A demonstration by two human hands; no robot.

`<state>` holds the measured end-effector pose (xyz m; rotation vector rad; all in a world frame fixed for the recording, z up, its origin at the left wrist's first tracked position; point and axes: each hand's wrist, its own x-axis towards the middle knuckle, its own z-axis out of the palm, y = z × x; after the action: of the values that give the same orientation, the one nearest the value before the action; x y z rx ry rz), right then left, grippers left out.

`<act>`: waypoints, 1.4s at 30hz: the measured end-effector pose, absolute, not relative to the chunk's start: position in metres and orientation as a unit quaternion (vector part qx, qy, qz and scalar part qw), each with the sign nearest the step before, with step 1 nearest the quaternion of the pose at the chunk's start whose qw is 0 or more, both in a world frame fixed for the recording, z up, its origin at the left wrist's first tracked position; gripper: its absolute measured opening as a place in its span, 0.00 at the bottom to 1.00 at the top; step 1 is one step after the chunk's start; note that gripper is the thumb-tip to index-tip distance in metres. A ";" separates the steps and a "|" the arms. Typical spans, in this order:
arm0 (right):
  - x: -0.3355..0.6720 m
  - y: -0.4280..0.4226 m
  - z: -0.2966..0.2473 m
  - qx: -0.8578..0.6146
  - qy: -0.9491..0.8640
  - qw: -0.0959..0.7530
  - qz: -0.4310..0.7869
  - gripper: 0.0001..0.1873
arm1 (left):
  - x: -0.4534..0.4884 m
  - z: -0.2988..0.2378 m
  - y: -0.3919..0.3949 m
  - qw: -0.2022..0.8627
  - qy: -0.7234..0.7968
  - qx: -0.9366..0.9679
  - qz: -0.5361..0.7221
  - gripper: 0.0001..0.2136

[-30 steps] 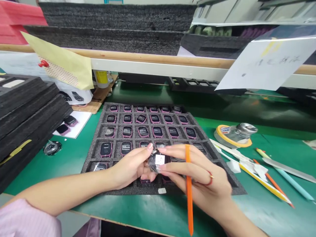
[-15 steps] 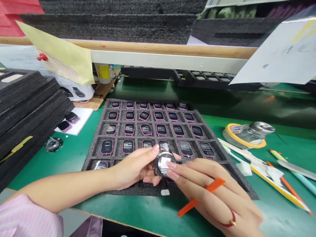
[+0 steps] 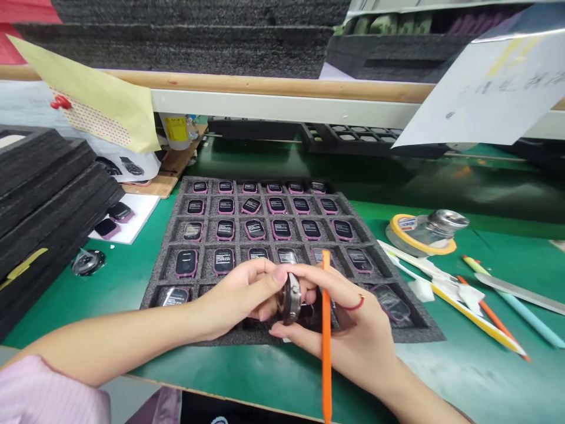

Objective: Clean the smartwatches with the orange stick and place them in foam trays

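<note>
A round smartwatch (image 3: 292, 299) is held on edge between both hands, its metal side with the buttons facing me and its screen turned away from view. My left hand (image 3: 251, 288) grips it from the left, thumb on top. My right hand (image 3: 353, 318) pinches the same watch with thumb below and forefinger above. An orange pry stick (image 3: 326, 353) is tucked between the right hand's fingers and points down toward the table's front edge. Beneath the hands lies a grey foam tray (image 3: 170, 268) whose compartments hold several square watches (image 3: 225, 229) with pink frames.
Stacked black foam trays (image 3: 53, 188) stand at the left. Near them are a white sheet (image 3: 136, 215) and a small round watch part (image 3: 88, 262). To the right lie yellow tape (image 3: 408, 247), a metal-topped jar (image 3: 448, 221), tweezers and a knife (image 3: 521, 293). A shelf (image 3: 273, 106) spans the back.
The watch has turned from screen-up to edge-on. My right hand has shifted from touching the screen to gripping the rim, and the orange stick has swung upright. The view has moved slightly right.
</note>
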<state>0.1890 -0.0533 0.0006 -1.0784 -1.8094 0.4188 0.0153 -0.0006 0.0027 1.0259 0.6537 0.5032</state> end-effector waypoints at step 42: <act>0.196 -0.060 0.005 -0.423 -0.756 0.477 0.150 0.29 | 0.007 0.015 -0.006 0.537 0.371 0.679 0.336 0.22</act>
<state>0.1962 -0.0596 0.0050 -1.0337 -1.8460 0.3662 0.0070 -0.0058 0.0148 1.6160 0.8836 0.7993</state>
